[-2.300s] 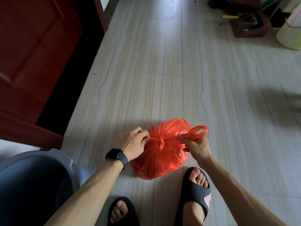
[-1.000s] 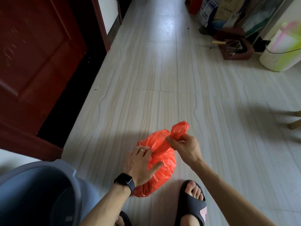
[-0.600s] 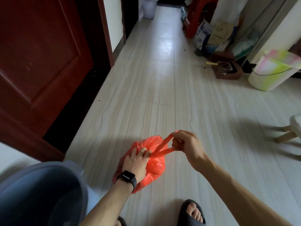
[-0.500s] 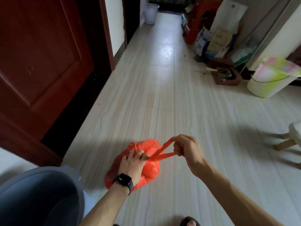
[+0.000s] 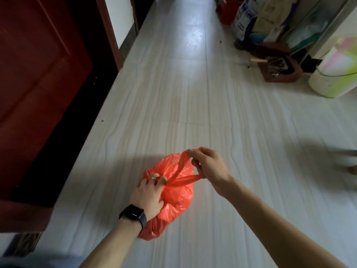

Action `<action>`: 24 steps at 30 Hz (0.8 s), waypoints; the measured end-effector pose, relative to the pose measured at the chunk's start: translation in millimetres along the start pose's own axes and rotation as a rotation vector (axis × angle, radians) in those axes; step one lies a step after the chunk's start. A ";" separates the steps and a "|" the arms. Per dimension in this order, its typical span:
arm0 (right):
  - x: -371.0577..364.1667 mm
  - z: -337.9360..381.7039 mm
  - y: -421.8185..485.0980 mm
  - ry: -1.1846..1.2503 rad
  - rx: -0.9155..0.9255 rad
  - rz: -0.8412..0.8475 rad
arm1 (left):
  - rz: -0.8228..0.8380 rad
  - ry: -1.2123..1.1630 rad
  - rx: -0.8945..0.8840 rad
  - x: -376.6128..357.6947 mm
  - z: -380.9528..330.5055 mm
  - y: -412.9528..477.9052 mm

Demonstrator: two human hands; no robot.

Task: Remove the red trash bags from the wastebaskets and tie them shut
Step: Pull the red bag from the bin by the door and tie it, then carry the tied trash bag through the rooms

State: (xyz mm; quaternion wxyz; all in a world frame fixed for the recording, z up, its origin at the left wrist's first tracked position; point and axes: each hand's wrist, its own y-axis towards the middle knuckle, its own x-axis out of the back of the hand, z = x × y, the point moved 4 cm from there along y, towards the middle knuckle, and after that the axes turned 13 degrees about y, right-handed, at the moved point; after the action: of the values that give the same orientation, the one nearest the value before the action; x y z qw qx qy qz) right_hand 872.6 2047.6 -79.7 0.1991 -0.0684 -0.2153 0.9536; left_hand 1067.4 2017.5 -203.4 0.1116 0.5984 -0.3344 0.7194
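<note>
A full red trash bag (image 5: 174,198) rests on the pale floor in front of me, its neck gathered. My left hand (image 5: 148,194), with a ring and a black watch on the wrist, presses on the bag's top and pinches the gathered neck. My right hand (image 5: 207,165) is closed on the bag's stretched handle loop (image 5: 183,171), pulling it up and to the right. The grey wastebasket (image 5: 29,262) shows only as a blurred rim at the bottom left corner.
A dark red door (image 5: 38,78) and its frame stand along the left. At the far right lie a brown box (image 5: 278,68), a pale bucket (image 5: 336,74) and paper bags (image 5: 257,18) against the wall. A stool leg (image 5: 347,161) shows blurred at the right edge.
The camera has tilted and shifted, so my feet and most of the wastebasket have left the view. My right hand still pulls the handle loop; my left hand stays pressed on the bag.
</note>
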 end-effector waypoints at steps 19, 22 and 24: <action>74.2 407.7 -225.4 -0.520 -0.309 -0.028 | 0.410 -0.161 -0.058 556.6 -5.1 -110.5; 124.0 516.8 -283.2 -0.447 -0.254 -0.176 | 0.336 -0.215 -0.141 690.1 -37.0 -127.9; 157.6 574.9 -309.4 -0.408 -0.188 -0.244 | 0.250 -0.205 -0.225 763.1 -60.6 -128.2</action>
State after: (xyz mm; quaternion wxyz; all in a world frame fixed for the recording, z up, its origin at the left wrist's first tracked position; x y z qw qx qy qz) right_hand 713.0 2147.9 564.9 0.2579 0.1337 -0.3454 0.8924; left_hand 894.2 1968.2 551.6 0.0528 0.6059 -0.4942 0.6212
